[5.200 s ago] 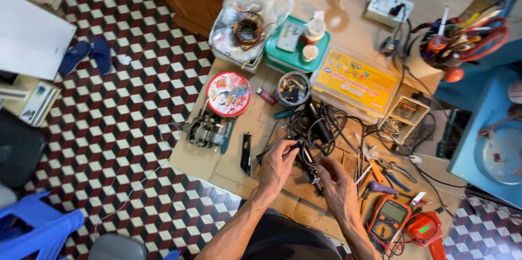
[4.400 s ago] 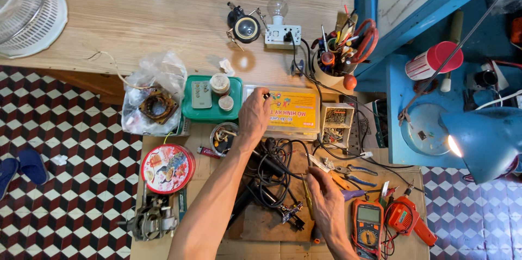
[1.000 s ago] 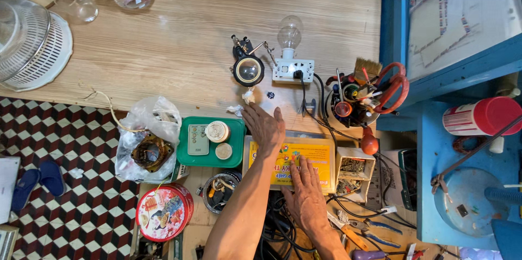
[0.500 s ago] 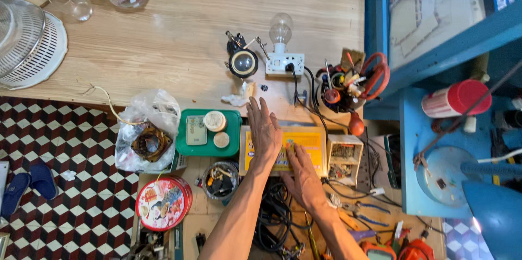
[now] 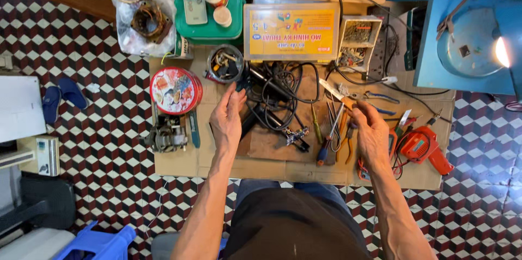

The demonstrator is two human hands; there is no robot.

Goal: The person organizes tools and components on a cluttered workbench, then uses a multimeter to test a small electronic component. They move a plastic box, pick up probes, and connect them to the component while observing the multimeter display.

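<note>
Fingers (image 5: pixel 235 97) of your left hand (image 5: pixel 227 121) are spread loosely, empty, tips just beside the tangle of black cables (image 5: pixel 274 94) at the middle of the counter (image 5: pixel 179 159). Your right hand (image 5: pixel 371 132) pinches a thin light-coloured tool (image 5: pixel 334 92) between thumb and fingertips, above the row of screwdrivers (image 5: pixel 329 129). Behind the cables lies a yellow-lidded parts box (image 5: pixel 291 31). A round red tin (image 5: pixel 175 90) sits left of your left hand. An orange tool (image 5: pixel 427 148) lies right of your right hand.
</note>
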